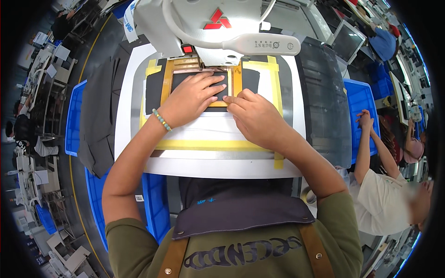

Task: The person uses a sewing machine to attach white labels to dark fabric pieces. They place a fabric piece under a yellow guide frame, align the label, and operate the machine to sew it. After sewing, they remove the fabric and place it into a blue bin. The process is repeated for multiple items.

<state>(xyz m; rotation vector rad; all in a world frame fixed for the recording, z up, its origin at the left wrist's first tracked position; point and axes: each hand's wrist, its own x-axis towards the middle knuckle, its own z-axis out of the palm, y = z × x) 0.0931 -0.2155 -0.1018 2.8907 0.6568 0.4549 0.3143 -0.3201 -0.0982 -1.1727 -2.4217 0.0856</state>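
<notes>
My left hand [193,96], with a beaded bracelet [162,120] at its wrist, lies with fingers spread on dark fabric [223,79]. The fabric shows inside an orange-brown rectangular frame [237,79] under a white sewing machine head [241,18]. At the frame's lower right corner, my right hand [252,112] is closed, its thumb and curled index finger together at the inner edge. Whatever it pinches is too small or hidden to make out. The frame's lower left part is covered by my left hand.
Yellow tape [208,144] borders the white work table [208,169]. Grey cloth [98,111] drapes over the left side, near blue bins [156,204]. A clear dark panel [327,104] adjoins the table's right side. Another person [378,194] sits at the right, beside a blue bin [357,92].
</notes>
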